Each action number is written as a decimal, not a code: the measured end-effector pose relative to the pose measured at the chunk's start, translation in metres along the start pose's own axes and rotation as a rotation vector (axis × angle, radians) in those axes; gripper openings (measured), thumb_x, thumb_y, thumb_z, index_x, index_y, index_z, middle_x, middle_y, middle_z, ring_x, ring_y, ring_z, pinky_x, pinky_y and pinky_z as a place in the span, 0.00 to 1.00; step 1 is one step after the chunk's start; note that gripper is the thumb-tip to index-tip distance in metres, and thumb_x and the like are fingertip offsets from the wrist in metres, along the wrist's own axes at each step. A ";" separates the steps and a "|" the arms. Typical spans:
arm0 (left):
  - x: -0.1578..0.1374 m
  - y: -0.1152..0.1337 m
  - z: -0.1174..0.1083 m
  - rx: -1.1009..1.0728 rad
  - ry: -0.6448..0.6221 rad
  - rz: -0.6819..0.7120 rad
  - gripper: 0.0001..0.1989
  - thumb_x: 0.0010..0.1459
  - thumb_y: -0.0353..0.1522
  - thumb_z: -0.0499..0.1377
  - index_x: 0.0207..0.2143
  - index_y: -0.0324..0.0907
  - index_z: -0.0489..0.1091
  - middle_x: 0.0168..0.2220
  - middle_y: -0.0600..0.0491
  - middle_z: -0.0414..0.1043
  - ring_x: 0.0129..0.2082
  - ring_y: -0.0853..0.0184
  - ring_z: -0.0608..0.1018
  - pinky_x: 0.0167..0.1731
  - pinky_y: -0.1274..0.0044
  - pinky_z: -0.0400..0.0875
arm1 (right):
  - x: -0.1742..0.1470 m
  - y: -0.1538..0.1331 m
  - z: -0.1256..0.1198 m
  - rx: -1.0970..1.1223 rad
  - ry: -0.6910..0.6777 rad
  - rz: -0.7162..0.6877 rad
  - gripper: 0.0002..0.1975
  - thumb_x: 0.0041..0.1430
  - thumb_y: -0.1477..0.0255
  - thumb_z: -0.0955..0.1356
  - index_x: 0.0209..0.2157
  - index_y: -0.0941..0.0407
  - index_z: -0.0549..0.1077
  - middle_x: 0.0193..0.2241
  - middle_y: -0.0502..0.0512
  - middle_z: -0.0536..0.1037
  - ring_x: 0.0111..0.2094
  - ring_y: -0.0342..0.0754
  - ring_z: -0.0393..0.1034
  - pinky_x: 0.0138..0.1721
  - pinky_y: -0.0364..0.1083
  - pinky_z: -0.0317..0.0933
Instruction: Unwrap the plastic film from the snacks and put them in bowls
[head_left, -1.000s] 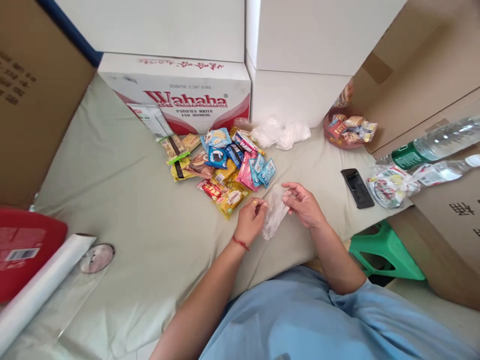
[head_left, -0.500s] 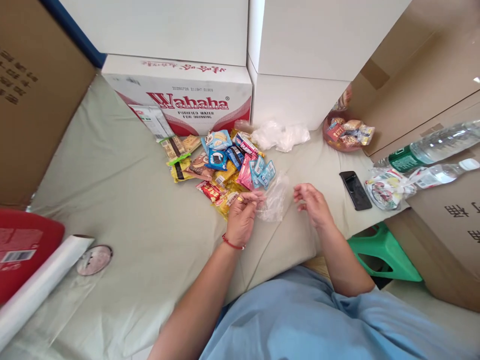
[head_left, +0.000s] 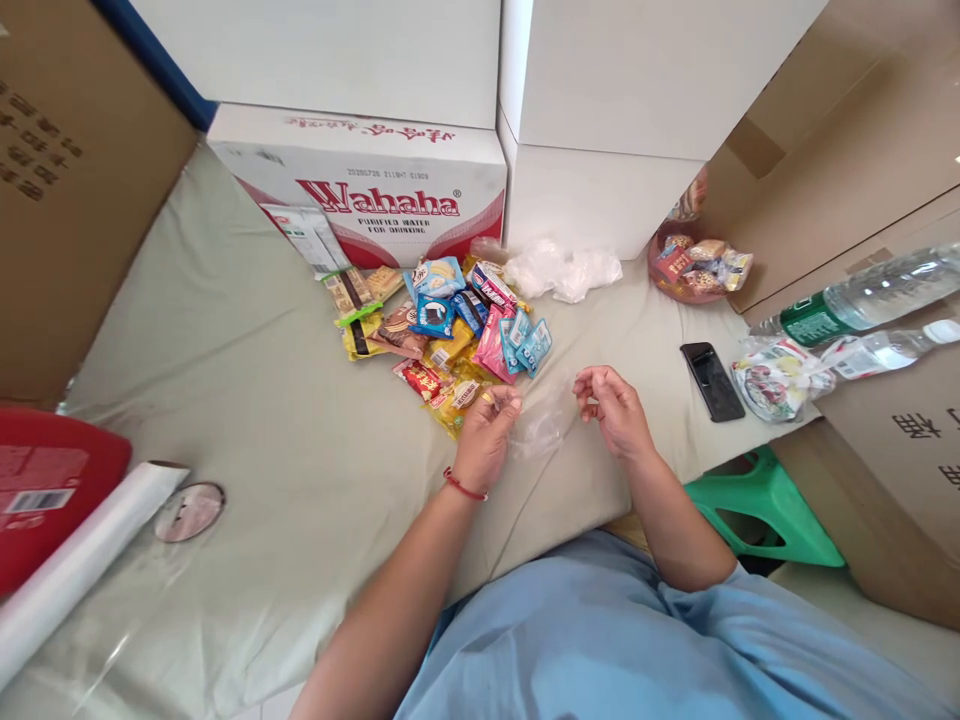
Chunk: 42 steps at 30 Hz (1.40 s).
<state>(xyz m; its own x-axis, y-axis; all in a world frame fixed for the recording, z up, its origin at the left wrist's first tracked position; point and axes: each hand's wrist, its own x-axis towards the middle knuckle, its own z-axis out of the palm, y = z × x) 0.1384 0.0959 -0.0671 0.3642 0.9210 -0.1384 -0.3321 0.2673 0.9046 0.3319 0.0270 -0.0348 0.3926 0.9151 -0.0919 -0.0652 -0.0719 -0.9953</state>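
Note:
A clear plastic bag point(head_left: 541, 428) spreads between my hands, thin and hard to make out against the cloth. My left hand point(head_left: 486, 430), with a red cord bracelet at the wrist, pinches the bag's left side. On the opposite side my right hand point(head_left: 613, 410) has its fingers curled in and closed at the bag's upper right edge. Just beyond my left hand lies a pile of wrapped snacks, with a yellow packet point(head_left: 456, 400), a red packet point(head_left: 418, 378), a pink packet point(head_left: 493, 345) and small light-blue sachets point(head_left: 534, 348).
Behind the pile stands a Wahaha carton point(head_left: 375, 210), with crumpled clear bags point(head_left: 566, 270) beside it. To the right are a snack bowl point(head_left: 697, 290), a phone point(head_left: 712, 382) and plastic bottles point(head_left: 862, 300). A white roll point(head_left: 90, 560) and red container point(head_left: 56, 490) lie left.
My right hand has moved slightly left, its fingers curling to the bag's edge. The bag has gone from standing up crumpled to lying lower and flatter between my hands.

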 end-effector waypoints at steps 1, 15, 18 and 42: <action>-0.001 -0.001 0.001 0.106 0.014 0.035 0.12 0.55 0.40 0.65 0.36 0.42 0.71 0.32 0.56 0.67 0.29 0.70 0.66 0.32 0.76 0.62 | -0.003 0.000 0.002 0.009 -0.037 -0.015 0.26 0.59 0.44 0.69 0.46 0.51 0.74 0.40 0.55 0.75 0.32 0.46 0.68 0.27 0.43 0.64; 0.007 0.001 -0.006 0.081 0.508 0.328 0.23 0.65 0.56 0.57 0.38 0.48 0.55 0.26 0.63 0.55 0.20 0.75 0.58 0.20 0.78 0.52 | -0.014 -0.005 -0.019 -0.044 0.106 0.026 0.13 0.55 0.59 0.75 0.36 0.52 0.75 0.27 0.46 0.69 0.23 0.41 0.56 0.25 0.43 0.54; 0.011 0.007 -0.007 0.000 0.551 0.303 0.25 0.63 0.57 0.58 0.37 0.48 0.55 0.25 0.63 0.55 0.20 0.76 0.58 0.19 0.78 0.51 | -0.026 -0.006 -0.035 -0.032 0.036 0.051 0.13 0.54 0.59 0.75 0.33 0.52 0.74 0.30 0.50 0.71 0.27 0.44 0.62 0.29 0.45 0.60; 0.006 -0.001 -0.008 0.054 0.414 0.161 0.19 0.61 0.48 0.62 0.38 0.46 0.59 0.30 0.59 0.71 0.22 0.73 0.73 0.18 0.81 0.60 | -0.055 -0.022 -0.053 -1.221 -0.181 -0.783 0.17 0.68 0.77 0.67 0.48 0.41 0.81 0.39 0.53 0.82 0.51 0.55 0.72 0.61 0.62 0.61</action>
<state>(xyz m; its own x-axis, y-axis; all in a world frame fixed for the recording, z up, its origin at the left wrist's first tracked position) 0.1340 0.1031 -0.0717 -0.0709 0.9884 -0.1341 -0.3061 0.1063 0.9460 0.3607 -0.0426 -0.0099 -0.1628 0.9074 0.3874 0.9449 0.2564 -0.2035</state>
